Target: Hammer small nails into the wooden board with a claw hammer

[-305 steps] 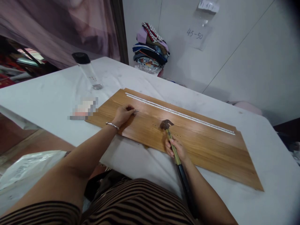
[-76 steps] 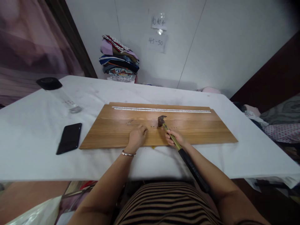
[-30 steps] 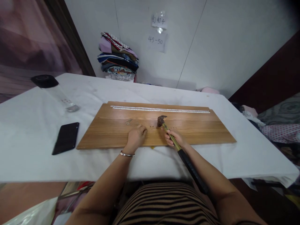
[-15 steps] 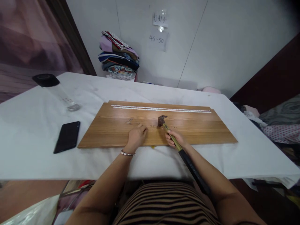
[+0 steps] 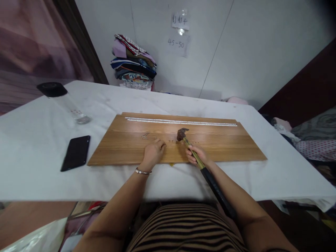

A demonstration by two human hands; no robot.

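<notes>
Over the middle of the wooden board (image 5: 223,145), my right hand (image 5: 196,155) is closed around a claw hammer's yellowish shaft, below its head. The claw hammer (image 5: 181,134) has a rusty head held just above the board, and its black grip runs back along my right forearm. My left hand (image 5: 154,152) rests on the board with its fingers pinched together. A small thin tip, seemingly a nail (image 5: 155,138), shows at the fingers; the rest is hidden. Several loose nails (image 5: 145,135) lie beyond that hand. Small dark nail points (image 5: 195,142) form a row across the board.
Two white measuring strips (image 5: 181,122) lie along the board's far side. On the white-covered table (image 5: 110,101), a black phone (image 5: 75,153) and a clear bottle with a black lid (image 5: 52,89) are to the left. Folded clothes (image 5: 133,63) are stacked against the wall.
The view has shifted very slightly. Both hands and the hammer keep practically the same place over the board.
</notes>
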